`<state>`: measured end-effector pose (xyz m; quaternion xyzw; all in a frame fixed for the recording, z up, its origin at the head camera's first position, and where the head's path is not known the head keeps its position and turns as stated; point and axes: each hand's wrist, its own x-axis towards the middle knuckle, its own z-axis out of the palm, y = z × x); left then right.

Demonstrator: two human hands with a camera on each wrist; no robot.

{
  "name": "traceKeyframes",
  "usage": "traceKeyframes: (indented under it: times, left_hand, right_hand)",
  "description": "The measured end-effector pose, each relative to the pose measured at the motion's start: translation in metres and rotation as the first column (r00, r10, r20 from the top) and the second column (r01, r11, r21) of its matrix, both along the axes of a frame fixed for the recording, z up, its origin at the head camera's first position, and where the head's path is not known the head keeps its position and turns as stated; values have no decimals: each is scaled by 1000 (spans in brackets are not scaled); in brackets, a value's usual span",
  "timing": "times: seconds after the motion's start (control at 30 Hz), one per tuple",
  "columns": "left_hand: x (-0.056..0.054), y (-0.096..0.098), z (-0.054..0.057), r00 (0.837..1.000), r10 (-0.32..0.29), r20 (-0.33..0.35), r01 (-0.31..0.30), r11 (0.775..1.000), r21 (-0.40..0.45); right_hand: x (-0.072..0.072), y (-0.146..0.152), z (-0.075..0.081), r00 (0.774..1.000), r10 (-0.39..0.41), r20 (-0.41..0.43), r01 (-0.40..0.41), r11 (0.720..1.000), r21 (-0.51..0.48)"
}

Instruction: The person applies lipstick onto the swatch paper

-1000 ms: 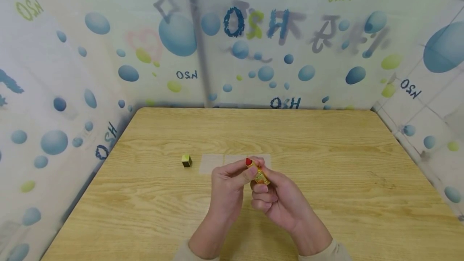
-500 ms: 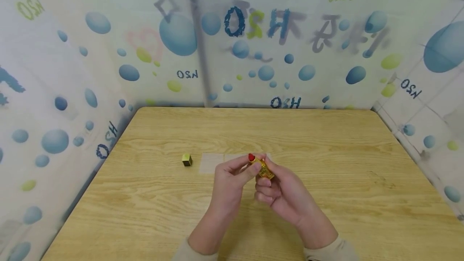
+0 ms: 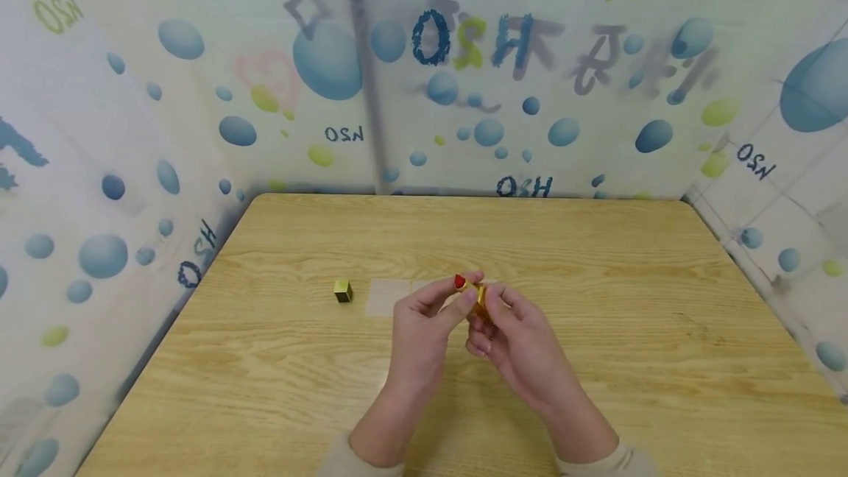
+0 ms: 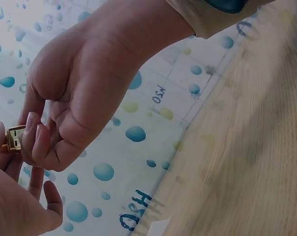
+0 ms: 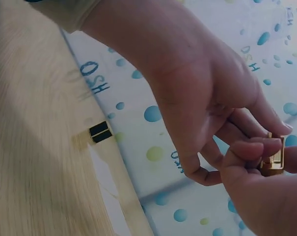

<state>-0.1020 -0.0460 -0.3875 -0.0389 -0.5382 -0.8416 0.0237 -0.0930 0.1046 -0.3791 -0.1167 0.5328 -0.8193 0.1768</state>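
Both hands hold a gold lipstick [image 3: 481, 302] above the table, its red tip pointing up and to the left. Thumb and forefinger of my left hand [image 3: 422, 330] pinch the upper part of the tube just below the red. The lower part of the case is gripped by my right hand [image 3: 526, 341], thumb on the near side and fingers curled beneath. In the right wrist view, the square gold end of the lipstick [image 5: 274, 160] shows between the fingers. On the table to the left stands the small black and gold cap [image 3: 343, 291], apart from both hands.
Whitish rectangles [image 3: 388, 297] lie in a row on the wooden table [image 3: 265, 374], partly hidden behind the hands. A wall sheet [image 3: 265, 160] printed with blue and green drops surrounds the table's back and sides.
Both hands have risen slightly with the lipstick. My right thumb and fingers have shifted around the lower case, covering more of it. The cap stays where it stood.
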Motion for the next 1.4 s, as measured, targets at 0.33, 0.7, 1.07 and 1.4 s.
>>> traceKeyframes:
  times: [0.33,0.7,1.07,1.4]
  left_hand:
    - [2,-1,2,1000,9,-16,-8,1000,25]
    - [0,-7,3,998,-51,-27,51,998,-23]
    - [-25,-37,-3,999,-23,31,36,858,-512]
    - [-59,-47,-23,983,-164,87,122,218,-968]
  right_hand:
    - [7,-7,0,999,-45,-28,45,999,12]
    - [7,-3,5,999,-44,-7,44,998,42]
    - [-27,20,10,984,-177,-17,173,931,321]
    - [-85,45,-26,994,-96,-57,110,740,664]
